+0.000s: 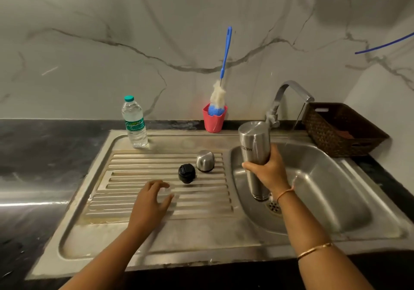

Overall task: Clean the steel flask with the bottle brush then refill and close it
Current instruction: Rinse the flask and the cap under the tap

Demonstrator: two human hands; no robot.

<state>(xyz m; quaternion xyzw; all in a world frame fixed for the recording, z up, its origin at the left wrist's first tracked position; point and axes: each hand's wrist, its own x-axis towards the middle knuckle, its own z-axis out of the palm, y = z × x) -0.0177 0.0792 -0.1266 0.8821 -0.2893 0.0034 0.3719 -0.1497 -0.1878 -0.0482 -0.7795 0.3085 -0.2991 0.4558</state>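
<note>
Head view: our right hand wraps the steel flask mid-body. It's inverted, mouth below the grip, just above the drain. Left hand is loose, apparently holding nothing. We should hold it vertical until drained. Bottle brush stands beyond the grip, to its left.

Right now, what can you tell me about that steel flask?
The steel flask is a tall brushed-metal cylinder with dark lettering on its side. It is uncapped and turned upside down, slightly tilted, its mouth pointing down near the drain of the sink basin. The right hand grips it round the middle; nothing else visibly touches it.
</note>
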